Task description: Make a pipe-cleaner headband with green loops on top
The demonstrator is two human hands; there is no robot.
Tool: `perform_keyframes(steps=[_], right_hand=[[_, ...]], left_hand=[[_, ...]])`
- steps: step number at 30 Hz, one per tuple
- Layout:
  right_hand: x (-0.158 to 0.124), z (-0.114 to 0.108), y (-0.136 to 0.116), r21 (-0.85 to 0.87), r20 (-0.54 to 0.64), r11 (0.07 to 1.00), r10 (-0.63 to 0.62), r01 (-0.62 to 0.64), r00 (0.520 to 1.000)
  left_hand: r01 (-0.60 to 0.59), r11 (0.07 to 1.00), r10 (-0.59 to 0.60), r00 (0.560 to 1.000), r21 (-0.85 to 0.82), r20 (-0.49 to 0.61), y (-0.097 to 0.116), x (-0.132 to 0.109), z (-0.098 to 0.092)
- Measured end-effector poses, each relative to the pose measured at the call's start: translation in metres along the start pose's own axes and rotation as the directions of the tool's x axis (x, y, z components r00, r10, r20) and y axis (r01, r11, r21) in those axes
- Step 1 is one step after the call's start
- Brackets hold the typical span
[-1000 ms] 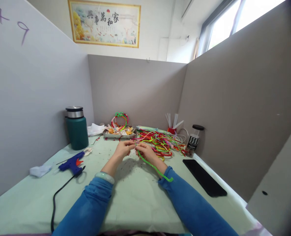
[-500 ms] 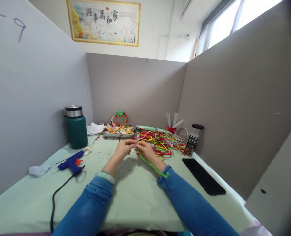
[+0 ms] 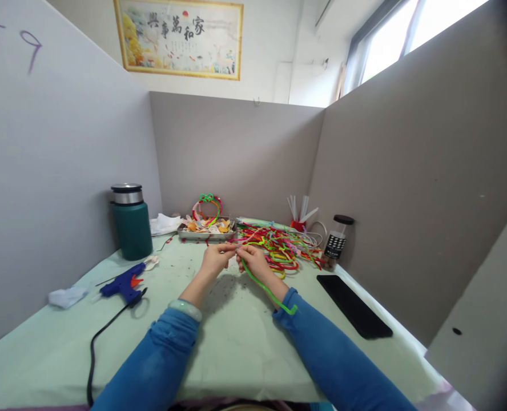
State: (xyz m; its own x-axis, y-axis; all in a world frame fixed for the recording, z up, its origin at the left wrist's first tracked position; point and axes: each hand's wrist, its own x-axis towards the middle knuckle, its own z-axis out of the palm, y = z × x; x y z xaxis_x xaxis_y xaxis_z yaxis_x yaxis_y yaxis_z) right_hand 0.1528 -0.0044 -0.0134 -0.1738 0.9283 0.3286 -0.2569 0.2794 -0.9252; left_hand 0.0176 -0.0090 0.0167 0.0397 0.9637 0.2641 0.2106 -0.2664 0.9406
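Observation:
A bright green pipe cleaner (image 3: 265,289) runs from the fingertips back over my right wrist, its free end bent into a small hook by the blue cuff. My right hand (image 3: 253,261) is closed on it in a pinch. My left hand (image 3: 216,258) is closed too, thumb and fingers pressed together right against the right fingertips. What lies between the left fingers is too small to make out. Just beyond the hands is a tangled heap of coloured pipe cleaners (image 3: 285,245).
To the left are a blue glue gun (image 3: 125,283) with a black cord and a green flask (image 3: 132,228). Behind the hands stands a metal tray (image 3: 206,235) of small pieces with twisted rings (image 3: 208,208). At right are a black phone-like slab (image 3: 354,306) and a clear jar (image 3: 337,242).
Both hands stay fingertip to fingertip with only slight finger movement. The hooked free end of the green pipe cleaner has shifted a little toward me and to the right.

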Motion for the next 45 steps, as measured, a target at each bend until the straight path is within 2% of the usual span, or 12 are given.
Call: perform_keyframes(steps=[2, 5, 7, 10, 17, 24, 30, 38, 45], right_hand=[[0.000, 0.001, 0.001, -0.024, -0.033, 1.000, -0.019, 0.018, 0.999], [0.000, 0.003, 0.001, -0.057, -0.066, 0.998, -0.025, 0.021, 0.997], [0.000, 0.003, 0.001, -0.070, -0.075, 0.997, -0.019, 0.014, 0.997], [0.000, 0.004, -0.001, -0.076, -0.080, 0.997, -0.021, 0.015, 0.997], [-0.002, 0.006, -0.006, -0.088, -0.048, 0.994, -0.068, 0.064, 0.997], [-0.004, 0.007, -0.007, -0.106, -0.012, 0.992, -0.070, 0.068, 0.998], [-0.005, 0.007, -0.008, -0.104, -0.004, 0.993, -0.065, 0.064, 0.998], [-0.004, 0.011, -0.008, -0.090, 0.004, 0.995, -0.046, 0.046, 0.999], [-0.003, 0.009, -0.008, -0.107, -0.026, 0.994, -0.022, 0.020, 0.999]], left_hand=[[-0.038, 0.997, 0.040, 0.999, 0.070, -0.030, -0.003, 0.001, 0.001], [-0.153, 0.969, 0.170, 0.983, 0.193, -0.072, -0.007, 0.003, 0.003], [-0.188, 0.954, 0.209, 0.976, 0.235, -0.066, -0.008, 0.004, 0.002], [-0.136, 0.971, 0.140, 0.990, 0.197, -0.002, -0.004, 0.002, 0.001], [0.005, 0.997, 0.002, 0.996, -0.077, 0.090, 0.006, -0.002, -0.003], [0.096, 0.979, -0.066, 0.984, -0.179, 0.163, 0.006, -0.003, -0.008], [0.095, 0.975, -0.053, 0.978, -0.203, 0.203, 0.000, -0.002, -0.009], [0.101, 0.983, -0.084, 0.989, -0.152, 0.118, 0.012, -0.007, -0.006], [0.071, 0.977, -0.027, 0.977, -0.200, 0.214, 0.005, -0.003, -0.009]])
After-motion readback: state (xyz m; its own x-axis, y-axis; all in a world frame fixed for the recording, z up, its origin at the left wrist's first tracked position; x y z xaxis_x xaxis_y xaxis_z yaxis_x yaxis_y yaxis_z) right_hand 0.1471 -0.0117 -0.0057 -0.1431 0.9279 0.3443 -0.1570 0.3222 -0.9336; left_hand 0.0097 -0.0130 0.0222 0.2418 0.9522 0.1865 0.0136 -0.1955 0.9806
